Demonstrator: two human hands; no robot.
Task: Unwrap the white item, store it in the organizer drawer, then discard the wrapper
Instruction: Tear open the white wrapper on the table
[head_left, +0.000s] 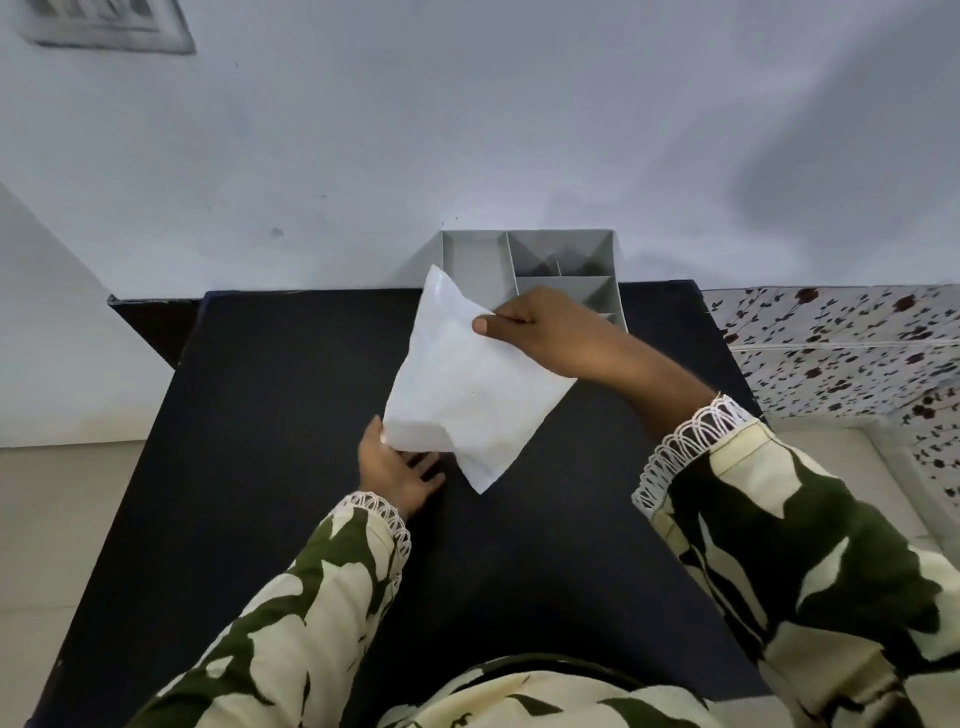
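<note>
A flat white wrapped packet (465, 387) is held tilted above the black table (270, 415). My right hand (550, 332) pinches its upper right edge between thumb and fingers. My left hand (397, 467) is under its lower left corner, fingers spread toward the table, touching the packet's bottom edge. The grey organizer drawer (550, 260) with several compartments stands at the table's far edge against the wall, partly hidden behind the packet and my right hand.
A pale wall rises right behind the table. To the right lies a floral-patterned cloth surface (831, 348). Tiled floor shows at the left of the table. My patterned sleeves cover the near part of the table.
</note>
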